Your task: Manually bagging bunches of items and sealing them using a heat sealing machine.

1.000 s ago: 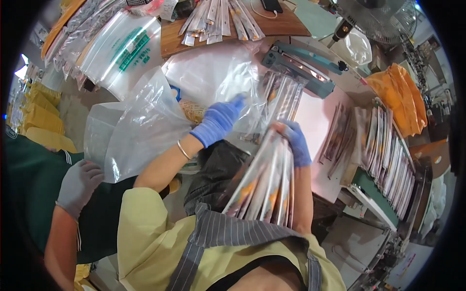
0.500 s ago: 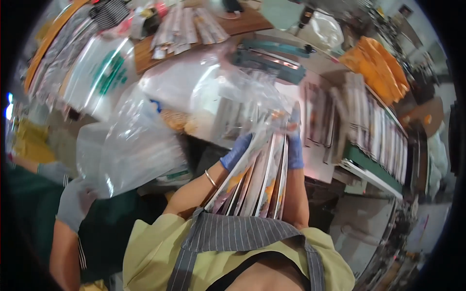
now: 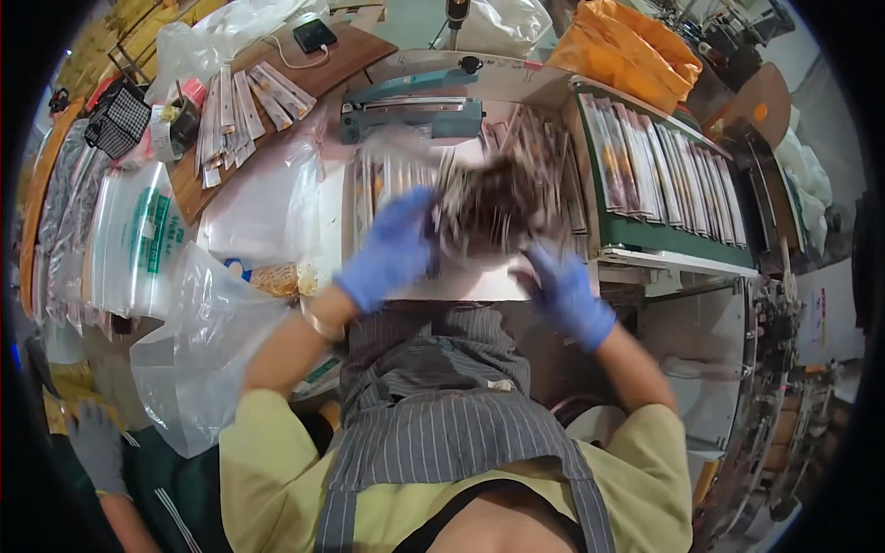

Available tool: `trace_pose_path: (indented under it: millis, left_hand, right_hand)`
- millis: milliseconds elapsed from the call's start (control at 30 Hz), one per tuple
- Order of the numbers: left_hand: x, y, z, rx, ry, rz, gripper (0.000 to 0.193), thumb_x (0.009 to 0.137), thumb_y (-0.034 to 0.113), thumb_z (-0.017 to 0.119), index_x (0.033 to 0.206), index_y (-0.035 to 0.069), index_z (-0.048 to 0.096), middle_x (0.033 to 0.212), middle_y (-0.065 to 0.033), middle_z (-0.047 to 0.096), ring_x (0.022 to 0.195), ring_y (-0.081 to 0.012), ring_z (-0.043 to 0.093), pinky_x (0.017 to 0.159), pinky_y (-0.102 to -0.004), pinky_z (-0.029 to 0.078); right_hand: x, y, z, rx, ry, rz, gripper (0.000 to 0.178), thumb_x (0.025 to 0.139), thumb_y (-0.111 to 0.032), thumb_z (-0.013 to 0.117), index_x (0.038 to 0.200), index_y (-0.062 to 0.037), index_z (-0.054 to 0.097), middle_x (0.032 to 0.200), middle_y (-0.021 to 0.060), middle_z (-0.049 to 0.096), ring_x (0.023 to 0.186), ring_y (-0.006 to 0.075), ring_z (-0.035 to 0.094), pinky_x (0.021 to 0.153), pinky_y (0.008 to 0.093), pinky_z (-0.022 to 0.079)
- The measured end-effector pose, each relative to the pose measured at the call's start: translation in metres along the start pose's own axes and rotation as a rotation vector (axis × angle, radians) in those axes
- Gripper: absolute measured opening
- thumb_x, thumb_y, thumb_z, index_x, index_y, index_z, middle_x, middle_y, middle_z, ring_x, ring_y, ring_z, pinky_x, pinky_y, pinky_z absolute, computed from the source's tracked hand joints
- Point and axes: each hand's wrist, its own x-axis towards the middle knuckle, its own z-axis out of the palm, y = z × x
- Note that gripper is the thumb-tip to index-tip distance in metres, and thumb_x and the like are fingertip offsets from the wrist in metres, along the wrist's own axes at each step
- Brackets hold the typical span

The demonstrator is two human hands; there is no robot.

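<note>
My left hand (image 3: pixel 392 249), in a blue glove, is closed against the left side of a bundle of slim printed packets (image 3: pixel 498 207); its fingertips are partly hidden. Motion blurs the bundle, which shows dark and whitish ends above the white tabletop (image 3: pixel 470 284). At the bundle's lower right is my right hand (image 3: pixel 567 295), also blue-gloved, its thumb and index finger apart. Whether that hand touches the bundle is hard to make out. Behind it, more slim packets (image 3: pixel 392 180) lie in rows on the tabletop.
A teal bag sealer (image 3: pixel 410 118) stands behind the bundle. On the right is a green-lined tray (image 3: pixel 678 251) of upright packets, with an orange bag (image 3: pixel 631 55) beyond. Clear bags (image 3: pixel 207 323) hang at left, near a co-worker's grey-gloved hand (image 3: pixel 95 447). A phone (image 3: pixel 314 35) lies on a wooden board.
The long packets leaned toward my apron between both hands; now a blurred bundle is over the tabletop and my hands are wider apart. The co-worker's hand has left the clear bag.
</note>
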Motion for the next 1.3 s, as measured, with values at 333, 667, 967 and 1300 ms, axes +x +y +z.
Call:
trace_pose_path:
  millis: [333,667,967,1300]
  left_hand:
    - [0.099,-0.052,-0.036,-0.408,-0.104,-0.031,0.014,0.076,0.016,0.055,0.080,0.003,0.055,0.076,-0.0130,0.053,0.073,-0.0291,0.053,0.070,-0.0351,0.046]
    - [0.101,-0.014,-0.026,-0.567,0.171,0.038,0.022,0.062,0.004,0.070,0.061,0.005,0.048,0.060,-0.0059,0.051,0.049,-0.0160,0.048,0.046,-0.0281,0.039]
    - [0.059,-0.028,0.126,-1.467,0.082,-0.925,0.057,0.059,0.013,0.079,0.108,0.005,0.051,0.097,-0.0035,0.059,0.090,-0.0126,0.054,0.076,-0.0258,0.046]
    - [0.040,-0.157,0.169,-1.729,0.071,-1.297,0.027,0.072,0.024,0.067,0.090,0.004,0.064,0.081,-0.0045,0.062,0.077,-0.0134,0.058,0.070,-0.0279,0.046]
  right_hand:
    - [0.088,0.006,-0.109,0.170,0.224,-0.031,0.008,0.066,0.004,0.051,0.070,-0.0008,0.056,0.064,0.0125,0.054,0.062,0.0292,0.055,0.060,0.0328,0.045]
    - [0.112,-0.025,-0.036,-0.565,0.354,-0.136,0.042,0.067,-0.023,0.061,0.103,-0.0045,0.048,0.107,0.0151,0.050,0.104,0.0302,0.046,0.091,0.0445,0.031]
    - [0.252,0.083,0.031,-0.142,0.352,-0.056,0.017,0.078,-0.017,0.054,0.084,-0.0020,0.054,0.069,0.0168,0.054,0.065,0.0334,0.055,0.058,0.0421,0.043]
    - [0.339,0.097,0.087,0.731,0.568,0.213,0.017,0.080,-0.017,0.057,0.091,-0.0032,0.057,0.075,0.0096,0.057,0.068,0.0165,0.052,0.064,0.0274,0.042]
